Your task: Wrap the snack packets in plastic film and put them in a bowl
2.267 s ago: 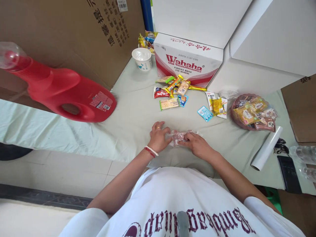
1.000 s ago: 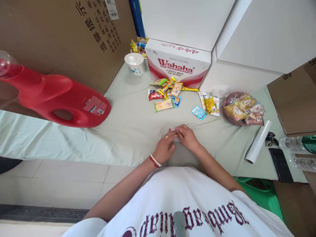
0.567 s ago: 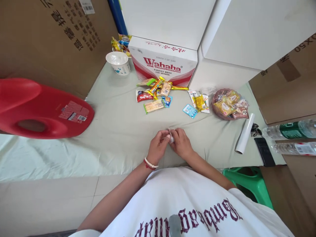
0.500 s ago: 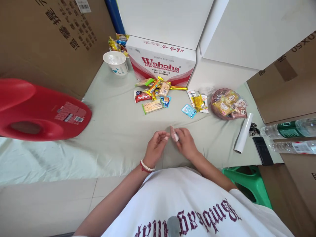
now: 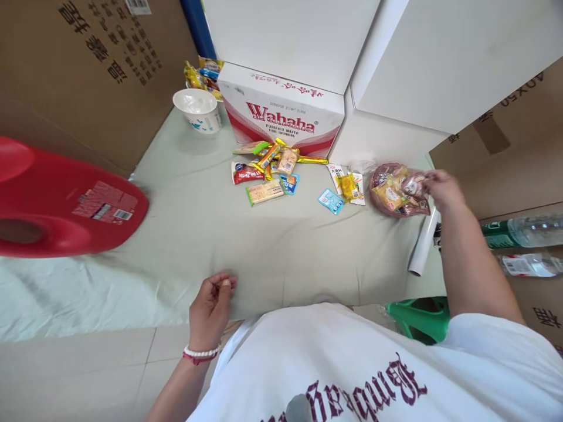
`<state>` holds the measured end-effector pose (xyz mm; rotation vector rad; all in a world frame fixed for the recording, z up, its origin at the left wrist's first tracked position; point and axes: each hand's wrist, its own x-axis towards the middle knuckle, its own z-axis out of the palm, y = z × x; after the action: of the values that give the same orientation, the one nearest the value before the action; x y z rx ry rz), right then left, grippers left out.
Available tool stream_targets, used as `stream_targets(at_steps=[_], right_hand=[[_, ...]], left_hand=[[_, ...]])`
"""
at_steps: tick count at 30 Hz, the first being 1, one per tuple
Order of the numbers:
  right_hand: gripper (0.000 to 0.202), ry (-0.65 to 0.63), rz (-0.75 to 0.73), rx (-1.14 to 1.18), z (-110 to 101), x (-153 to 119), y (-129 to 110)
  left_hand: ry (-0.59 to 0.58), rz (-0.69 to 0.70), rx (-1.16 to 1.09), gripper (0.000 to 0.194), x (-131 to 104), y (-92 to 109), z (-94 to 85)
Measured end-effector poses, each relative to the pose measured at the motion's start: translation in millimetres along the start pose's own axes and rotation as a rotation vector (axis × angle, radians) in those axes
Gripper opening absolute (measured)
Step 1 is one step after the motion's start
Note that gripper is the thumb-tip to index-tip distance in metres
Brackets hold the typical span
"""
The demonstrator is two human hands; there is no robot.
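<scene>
My right hand (image 5: 443, 189) is at the right side of a round brown bowl (image 5: 382, 209), its fingertips pinched on a small packet in a shiny, pale reddish wrapper (image 5: 413, 185). Below that packet, yellow wrapped snacks (image 5: 392, 196) and brown packets lie in the bowl; my fingers hide part of the rim. My left hand (image 5: 210, 309) hovers by the front edge of the cloth-covered table, fingers curled and thumb against them, with nothing visible in it. Left of the bowl lie a yellow packet (image 5: 349, 187) and a light blue sachet (image 5: 331, 201).
A pile of wrapped snacks (image 5: 266, 190) lies before the Wahaba carton (image 5: 281, 120). Behind left stands a white paper tub (image 5: 203, 117). A big red jug (image 5: 109, 211) lies at left. A white roll (image 5: 423, 246), plastic bottles (image 5: 523, 234) and a green stool (image 5: 417, 319) are at right.
My right hand has gone from the table's front middle to the bowl at the right. My left hand has moved left and nearer to me. The view has shifted slightly.
</scene>
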<state>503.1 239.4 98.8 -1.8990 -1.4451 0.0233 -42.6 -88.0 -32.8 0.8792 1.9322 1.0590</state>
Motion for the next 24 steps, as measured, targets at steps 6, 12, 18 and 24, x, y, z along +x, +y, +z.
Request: stream_targets(at_steps=[6,12,18,24], right_hand=[[0.018,-0.089,-0.011,-0.396,9.4,-17.5,-25.4],[0.030,-0.146,-0.284,-0.590,33.3,-11.1,-83.7],[0.037,-0.524,-0.438,-0.800,120.7,-1.6,-117.8],[0.039,-0.578,-0.506,-0.809,147.1,13.1,-110.0]], left_hand=[[0.184,0.268,0.319,0.032,-5.1,-13.8,5.4],[0.243,0.564,0.394,0.015,-6.7,-21.9,7.9],[0.269,0.715,0.440,0.005,-4.2,-18.5,10.3],[0.308,0.756,0.439,0.006,-4.8,-17.8,13.7]])
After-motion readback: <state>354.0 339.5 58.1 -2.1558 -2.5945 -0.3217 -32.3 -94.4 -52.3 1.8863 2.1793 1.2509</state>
